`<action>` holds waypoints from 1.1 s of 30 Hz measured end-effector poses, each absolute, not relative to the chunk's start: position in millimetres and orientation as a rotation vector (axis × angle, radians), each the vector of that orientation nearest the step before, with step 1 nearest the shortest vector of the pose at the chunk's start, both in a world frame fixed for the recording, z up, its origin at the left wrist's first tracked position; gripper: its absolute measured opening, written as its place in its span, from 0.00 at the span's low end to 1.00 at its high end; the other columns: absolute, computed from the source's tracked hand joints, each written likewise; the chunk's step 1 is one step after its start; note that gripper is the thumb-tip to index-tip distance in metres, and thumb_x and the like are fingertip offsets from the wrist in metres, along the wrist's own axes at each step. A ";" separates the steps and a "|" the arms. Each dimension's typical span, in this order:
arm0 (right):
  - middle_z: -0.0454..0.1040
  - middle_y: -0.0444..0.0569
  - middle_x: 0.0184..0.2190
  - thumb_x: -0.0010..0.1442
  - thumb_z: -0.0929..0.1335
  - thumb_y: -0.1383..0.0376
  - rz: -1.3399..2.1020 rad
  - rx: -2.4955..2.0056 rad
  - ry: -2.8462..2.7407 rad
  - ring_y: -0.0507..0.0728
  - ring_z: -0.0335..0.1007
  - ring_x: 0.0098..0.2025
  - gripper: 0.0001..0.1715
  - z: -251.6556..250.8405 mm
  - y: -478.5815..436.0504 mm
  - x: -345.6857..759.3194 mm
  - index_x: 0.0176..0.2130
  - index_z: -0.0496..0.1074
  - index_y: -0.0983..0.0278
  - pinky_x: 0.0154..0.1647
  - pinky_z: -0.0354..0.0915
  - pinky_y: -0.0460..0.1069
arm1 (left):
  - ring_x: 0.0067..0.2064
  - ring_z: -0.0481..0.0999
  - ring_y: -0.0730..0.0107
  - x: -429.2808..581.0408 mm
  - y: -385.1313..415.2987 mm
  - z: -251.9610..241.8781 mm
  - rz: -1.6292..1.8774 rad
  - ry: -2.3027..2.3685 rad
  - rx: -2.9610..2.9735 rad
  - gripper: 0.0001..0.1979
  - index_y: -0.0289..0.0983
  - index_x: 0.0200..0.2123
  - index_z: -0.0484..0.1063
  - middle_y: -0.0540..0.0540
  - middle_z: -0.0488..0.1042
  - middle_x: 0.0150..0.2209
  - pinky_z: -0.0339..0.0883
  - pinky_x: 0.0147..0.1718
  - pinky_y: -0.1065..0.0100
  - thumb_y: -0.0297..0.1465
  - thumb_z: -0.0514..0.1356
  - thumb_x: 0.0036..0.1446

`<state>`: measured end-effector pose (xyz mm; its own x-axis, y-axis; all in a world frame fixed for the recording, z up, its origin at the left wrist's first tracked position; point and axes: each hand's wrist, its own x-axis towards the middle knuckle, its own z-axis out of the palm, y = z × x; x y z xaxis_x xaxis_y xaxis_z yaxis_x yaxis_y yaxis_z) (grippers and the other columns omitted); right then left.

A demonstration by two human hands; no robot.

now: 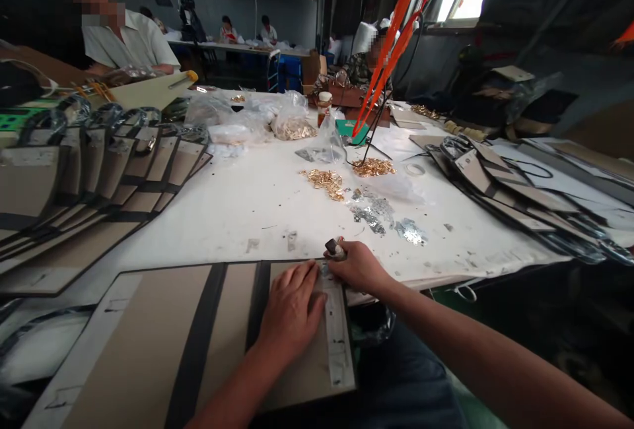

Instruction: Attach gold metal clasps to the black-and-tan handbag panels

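A large beige board panel [141, 330] with black cross bands and pale end strips lies in front of me, over the table's near edge. My left hand [292, 313] rests flat on it near the right end, fingers stretched out and thumb apart. At the panel's far right corner, my right hand [360, 267] is closed round a short tool [335, 249] with a dark, blocky end; its exact kind does not show. The white strip [337, 336] beside my left hand has small dark marks. What lies under my right fingers is hidden.
Similar panels with plastic-wrapped handles stack at left [123, 178] and right [495, 185]. Gold metal pieces [324, 183], silver plates [374, 211] and plastic bags [292, 119] lie on the white table [222, 218]. Orange straps [391, 39] hang above. Co-workers sit across the table.
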<state>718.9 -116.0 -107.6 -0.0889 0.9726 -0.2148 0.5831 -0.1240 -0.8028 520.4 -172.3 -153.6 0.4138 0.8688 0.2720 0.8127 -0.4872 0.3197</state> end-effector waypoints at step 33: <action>0.76 0.45 0.21 0.56 0.71 0.66 0.870 -1.868 -1.992 0.53 0.71 0.26 0.09 -98.3 -116.6 715.6 0.25 0.73 0.63 0.28 0.55 0.46 | 0.66 0.67 0.48 519.8 -169.8 -162.0 0.695 1.466 2.493 0.27 0.37 0.68 0.67 0.40 0.71 0.67 0.64 0.64 0.46 0.36 0.60 0.68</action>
